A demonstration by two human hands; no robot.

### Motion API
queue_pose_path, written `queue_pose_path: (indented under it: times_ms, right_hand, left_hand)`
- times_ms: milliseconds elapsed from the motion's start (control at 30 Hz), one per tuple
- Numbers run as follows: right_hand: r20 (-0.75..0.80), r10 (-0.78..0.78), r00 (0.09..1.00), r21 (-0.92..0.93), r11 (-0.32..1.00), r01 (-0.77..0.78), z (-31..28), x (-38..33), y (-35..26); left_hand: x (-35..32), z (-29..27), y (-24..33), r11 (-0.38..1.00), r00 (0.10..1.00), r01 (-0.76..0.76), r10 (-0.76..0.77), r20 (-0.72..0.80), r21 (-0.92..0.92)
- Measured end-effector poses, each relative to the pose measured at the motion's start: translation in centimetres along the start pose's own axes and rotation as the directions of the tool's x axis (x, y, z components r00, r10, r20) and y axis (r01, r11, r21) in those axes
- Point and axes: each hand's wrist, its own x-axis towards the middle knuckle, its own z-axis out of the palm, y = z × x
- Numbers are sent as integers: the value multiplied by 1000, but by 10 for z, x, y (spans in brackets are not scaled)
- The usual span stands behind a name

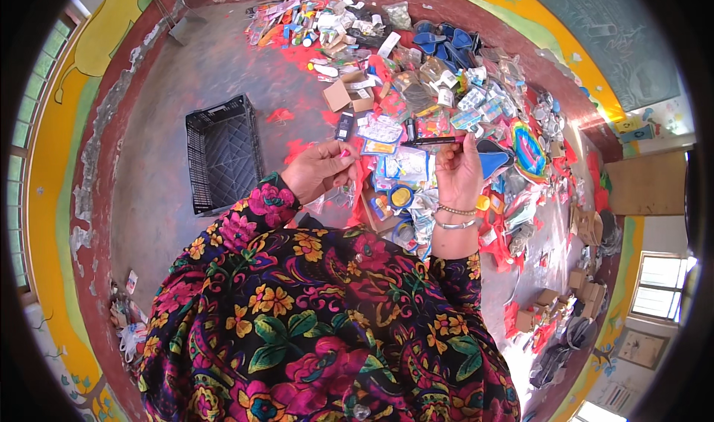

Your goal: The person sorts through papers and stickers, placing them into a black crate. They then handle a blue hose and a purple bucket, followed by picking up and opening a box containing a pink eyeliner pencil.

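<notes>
My left hand (318,172) is closed, with a small pink object (345,153) pinched at its fingertips, too small to make out its kind. To its right, my right hand (461,178) is raised and grips a thin black pen-like stick (431,141) between thumb and fingers. The stick points left, level over the heap. Beneath and between both hands lie packets, among them a white printed packet (406,164). A small dark box (344,126) rests just beyond my left hand. A round yellow-lidded item (401,196) sits below, between my forearms.
An upright-sided black plastic crate (195,161) stands on the floor at left. Mixed goods spread from the far wall to the right, with an opened cardboard box (348,94), blue slippers (446,44) and a rainbow-coloured round item (529,150). Small cartons (547,298) lie at lower right.
</notes>
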Motion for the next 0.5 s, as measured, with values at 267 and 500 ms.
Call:
queue_pose_path:
  times_ms: [267,500]
  right_hand:
    - [124,-87,988,-119,988,102,16,-12,-1]
    - [337,-189,922,-174,950,259,32,-31,-5]
  left_hand:
    - [-4,4,2,991,997,-61,55,-53,-118]
    - [-7,-2,-2,986,990,-97,82,-111,-136]
